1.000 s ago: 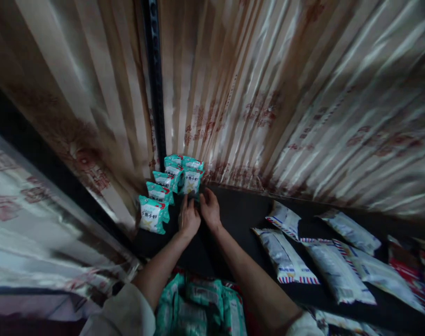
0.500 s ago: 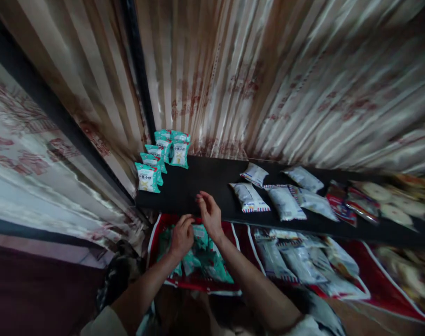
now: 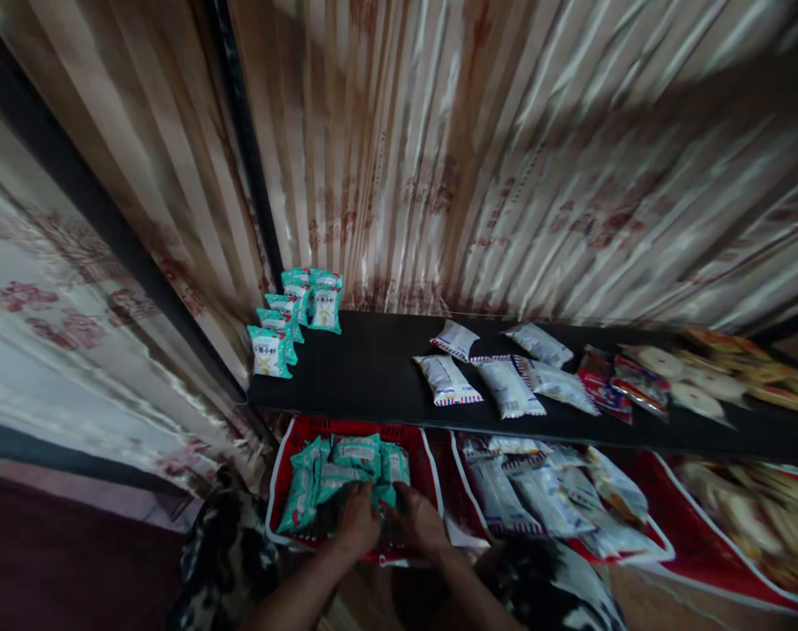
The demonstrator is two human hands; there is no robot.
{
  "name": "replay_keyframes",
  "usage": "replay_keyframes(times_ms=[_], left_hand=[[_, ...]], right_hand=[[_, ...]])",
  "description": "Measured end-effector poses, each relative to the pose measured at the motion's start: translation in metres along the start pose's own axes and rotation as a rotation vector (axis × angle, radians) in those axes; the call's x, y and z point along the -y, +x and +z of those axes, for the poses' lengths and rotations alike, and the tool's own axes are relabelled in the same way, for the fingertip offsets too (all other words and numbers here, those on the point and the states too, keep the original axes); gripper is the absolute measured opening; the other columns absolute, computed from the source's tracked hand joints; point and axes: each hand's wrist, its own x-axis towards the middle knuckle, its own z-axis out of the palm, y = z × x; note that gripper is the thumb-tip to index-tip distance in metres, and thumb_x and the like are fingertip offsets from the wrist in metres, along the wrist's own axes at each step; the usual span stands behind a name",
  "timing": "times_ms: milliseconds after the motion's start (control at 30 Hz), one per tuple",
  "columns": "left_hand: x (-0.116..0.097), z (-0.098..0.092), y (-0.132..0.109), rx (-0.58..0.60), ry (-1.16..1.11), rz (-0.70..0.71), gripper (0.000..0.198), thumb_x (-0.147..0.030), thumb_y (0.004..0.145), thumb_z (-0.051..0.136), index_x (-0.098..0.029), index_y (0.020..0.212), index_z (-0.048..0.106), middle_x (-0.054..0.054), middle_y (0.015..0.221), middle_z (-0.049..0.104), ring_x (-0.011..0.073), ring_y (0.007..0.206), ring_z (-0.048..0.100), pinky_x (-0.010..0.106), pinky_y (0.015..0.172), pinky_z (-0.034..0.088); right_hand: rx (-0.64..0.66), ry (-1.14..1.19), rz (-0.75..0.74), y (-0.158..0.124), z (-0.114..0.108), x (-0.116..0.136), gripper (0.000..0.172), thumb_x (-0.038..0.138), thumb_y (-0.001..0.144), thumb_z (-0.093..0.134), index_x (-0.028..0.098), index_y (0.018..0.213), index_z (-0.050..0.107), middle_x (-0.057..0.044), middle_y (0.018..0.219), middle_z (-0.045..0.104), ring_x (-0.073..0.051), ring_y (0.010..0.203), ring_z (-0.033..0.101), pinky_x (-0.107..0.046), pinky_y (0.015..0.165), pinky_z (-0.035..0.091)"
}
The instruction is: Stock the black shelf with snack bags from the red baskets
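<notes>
Grip too shadowed to tell, left hand [image 3: 359, 522] and right hand [image 3: 421, 522] dip among crinkled teal packets [image 3: 356, 453] in a slotted red basket [image 3: 421, 463], lower centre.

Lighting: dim, cool overall. Curtain [image 3: 399, 219]: pale sheen along folds, 1 broad shadow at upper right. Left hand [image 3: 358, 524], right hand [image 3: 421, 524]: shaded, soft-edged from blur. Teal packets [image 3: 266, 352] on shelf [image 3: 373, 372]: brighter, front print legible. Edges: wide-angle stretch, smeared detail. Lower left: deep gloom.

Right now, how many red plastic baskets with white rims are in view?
3: the left basket, holding teal plastic packets; the middle basket, holding white plastic packets; and the right basket, cut off by the picture's edge. More may lie beyond.
</notes>
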Motion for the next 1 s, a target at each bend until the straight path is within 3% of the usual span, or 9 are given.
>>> replay_keyframes(times_ms=[200, 367, 433, 533, 633, 767, 900, 1000], left_hand=[[-0.002, -0.020, 0.011, -0.072, -0.049, -0.018, 0.037, -0.013, 0.076, 0.046, -0.018, 0.110, 0.061, 0.009, 0.117, 0.064, 0.0187, 0.114, 0.056, 0.032, 0.100, 0.040], [-0.009, -0.048, 0.011, -0.197, -0.198, -0.048, 0.041, -0.023, 0.084, 0.040, -0.015, 0.122, 0.050, 0.012, 0.128, 0.056, 0.0186, 0.117, 0.053, 0.035, 0.099, 0.042], [-0.015, -0.059, 0.006, -0.241, -0.279, 0.004, 0.043, -0.027, 0.085, 0.040, -0.013, 0.126, 0.046, 0.014, 0.128, 0.055, 0.0190, 0.114, 0.055, 0.036, 0.098, 0.043], [-0.024, -0.073, -0.004, -0.276, -0.301, 0.170, 0.046, -0.032, 0.087, 0.038, -0.014, 0.128, 0.043, 0.014, 0.131, 0.051, 0.0186, 0.119, 0.051, 0.036, 0.101, 0.040], [-0.027, -0.084, -0.007, -0.315, -0.276, 0.267, 0.050, -0.036, 0.086, 0.039, -0.013, 0.131, 0.040, 0.014, 0.135, 0.046, 0.0200, 0.127, 0.043, 0.039, 0.107, 0.034], [-0.027, -0.097, -0.005, -0.362, -0.222, 0.267, 0.060, -0.039, 0.081, 0.049, -0.014, 0.134, 0.035, 0.015, 0.139, 0.041, 0.0230, 0.131, 0.037, 0.041, 0.108, 0.032], [-0.032, -0.103, -0.002, -0.353, -0.154, 0.287, 0.065, -0.036, 0.074, 0.058, -0.017, 0.133, 0.037, 0.013, 0.138, 0.042, 0.0242, 0.130, 0.037, 0.041, 0.108, 0.032], [-0.036, -0.104, 0.003, -0.380, -0.227, 0.259, 0.065, -0.033, 0.072, 0.060, -0.018, 0.132, 0.039, 0.012, 0.135, 0.045, 0.0250, 0.128, 0.040, 0.043, 0.106, 0.033]], right_hand=[[-0.197, 0.107, -0.120, -0.008, -0.015, 0.017, 0.041, 0.041, 0.074, 0.058, 0.021, 0.109, 0.065, -0.012, 0.111, 0.067, -0.027, 0.105, 0.062, -0.034, 0.089, 0.046], [-0.195, 0.241, -0.032, -0.015, -0.043, 0.050, 0.042, 0.060, 0.074, 0.052, 0.023, 0.091, 0.063, -0.006, 0.078, 0.070, -0.024, 0.070, 0.066, -0.031, 0.063, 0.047], [-0.217, 0.305, -0.008, -0.014, -0.054, 0.066, 0.044, 0.063, 0.073, 0.052, 0.022, 0.086, 0.061, -0.004, 0.070, 0.067, -0.022, 0.062, 0.063, -0.030, 0.059, 0.044], [-0.296, 0.418, -0.031, -0.007, -0.065, 0.089, 0.044, 0.063, 0.072, 0.054, 0.020, 0.082, 0.059, -0.004, 0.073, 0.066, -0.022, 0.069, 0.062, -0.030, 0.064, 0.044], [-0.280, 0.583, -0.040, 0.005, -0.072, 0.106, 0.047, 0.065, 0.071, 0.055, 0.019, 0.080, 0.059, -0.004, 0.074, 0.065, -0.020, 0.069, 0.060, -0.028, 0.061, 0.044], [-0.244, 0.771, 0.001, 0.020, -0.076, 0.122, 0.048, 0.066, 0.069, 0.056, 0.019, 0.075, 0.056, -0.001, 0.068, 0.062, -0.017, 0.064, 0.057, -0.026, 0.055, 0.044], [-0.309, 0.708, 0.041, 0.030, -0.079, 0.134, 0.046, 0.065, 0.068, 0.058, 0.019, 0.071, 0.055, -0.001, 0.064, 0.060, -0.017, 0.062, 0.057, -0.025, 0.054, 0.044], [-0.332, 0.673, 0.006, 0.031, -0.081, 0.145, 0.045, 0.063, 0.068, 0.060, 0.019, 0.079, 0.059, -0.001, 0.069, 0.062, -0.018, 0.066, 0.058, -0.026, 0.057, 0.045]])
